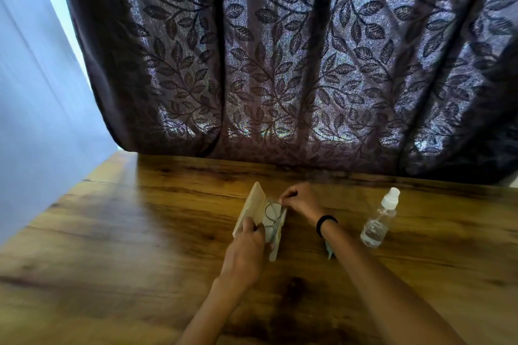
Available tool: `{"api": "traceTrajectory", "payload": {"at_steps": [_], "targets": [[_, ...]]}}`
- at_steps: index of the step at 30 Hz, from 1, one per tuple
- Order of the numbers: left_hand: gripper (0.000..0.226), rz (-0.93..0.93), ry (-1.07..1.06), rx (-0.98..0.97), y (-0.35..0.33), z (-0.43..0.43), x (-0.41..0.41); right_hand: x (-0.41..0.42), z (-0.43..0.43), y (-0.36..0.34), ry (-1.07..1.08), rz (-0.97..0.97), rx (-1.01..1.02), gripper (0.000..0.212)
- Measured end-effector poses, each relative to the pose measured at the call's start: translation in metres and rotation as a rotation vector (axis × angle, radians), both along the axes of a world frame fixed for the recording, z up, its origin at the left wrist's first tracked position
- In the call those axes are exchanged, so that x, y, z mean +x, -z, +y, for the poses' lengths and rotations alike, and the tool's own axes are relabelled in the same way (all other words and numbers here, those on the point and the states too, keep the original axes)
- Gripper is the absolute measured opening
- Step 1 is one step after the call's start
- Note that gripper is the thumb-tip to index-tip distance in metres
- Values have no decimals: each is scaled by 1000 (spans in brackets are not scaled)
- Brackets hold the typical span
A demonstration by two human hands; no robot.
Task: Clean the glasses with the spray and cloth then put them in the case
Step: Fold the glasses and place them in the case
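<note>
The case (250, 206) lies open at lower centre of the frame, on the counter (140, 232), its lid raised toward the left. The glasses (272, 213) sit in the tray of the case, thin wire rim visible; whether both temples are folded flat cannot be determined. The left hand (246, 248) grips the near end of the case, fingers curled over the lid edge. The right hand (300, 201) pinches the glasses at the far end of the case. The spray bottle (379, 221) stands upright right of centre, apart from the right forearm. A strip of teal cloth (330, 252) shows under that forearm. Judged stage: seating the glasses before closing the lid. Hazards: if a temple or rim stands above the tray edge, closing the lid may bend the frame. Fingertip contact with a lens would smear the cleaned surface. The case appears held rather than resting flat; a slackened left grip could let it tip and spill the glasses. A sideways sweep of the right forearm could drag the cloth or topple the bottle.
</note>
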State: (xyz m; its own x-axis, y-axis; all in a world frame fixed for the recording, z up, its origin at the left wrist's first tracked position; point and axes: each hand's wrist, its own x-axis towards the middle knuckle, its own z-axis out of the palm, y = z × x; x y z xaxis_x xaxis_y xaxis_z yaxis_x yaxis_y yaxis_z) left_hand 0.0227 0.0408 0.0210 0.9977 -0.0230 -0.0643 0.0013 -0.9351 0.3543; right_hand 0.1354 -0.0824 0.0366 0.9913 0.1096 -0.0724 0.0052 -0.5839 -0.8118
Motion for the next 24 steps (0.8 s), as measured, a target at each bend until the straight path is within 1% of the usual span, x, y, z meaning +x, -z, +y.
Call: {"api": "traceTrajectory", "payload": {"at_steps": [9,15,20,24], "targets": [[49,-9,-9,6,-1,2,1,-4,-1,1,41,-49,50,10],[49,-32,7,-11,-7,3,-2,-6,0,0,49,-74,81,8],[50,-88,10,-31,-11,1,-2,-8,0,-1,42,-65,117,7],[50,-137,36,-43,-14,4,1,-9,-2,-2,33,-74,157,10]]}}
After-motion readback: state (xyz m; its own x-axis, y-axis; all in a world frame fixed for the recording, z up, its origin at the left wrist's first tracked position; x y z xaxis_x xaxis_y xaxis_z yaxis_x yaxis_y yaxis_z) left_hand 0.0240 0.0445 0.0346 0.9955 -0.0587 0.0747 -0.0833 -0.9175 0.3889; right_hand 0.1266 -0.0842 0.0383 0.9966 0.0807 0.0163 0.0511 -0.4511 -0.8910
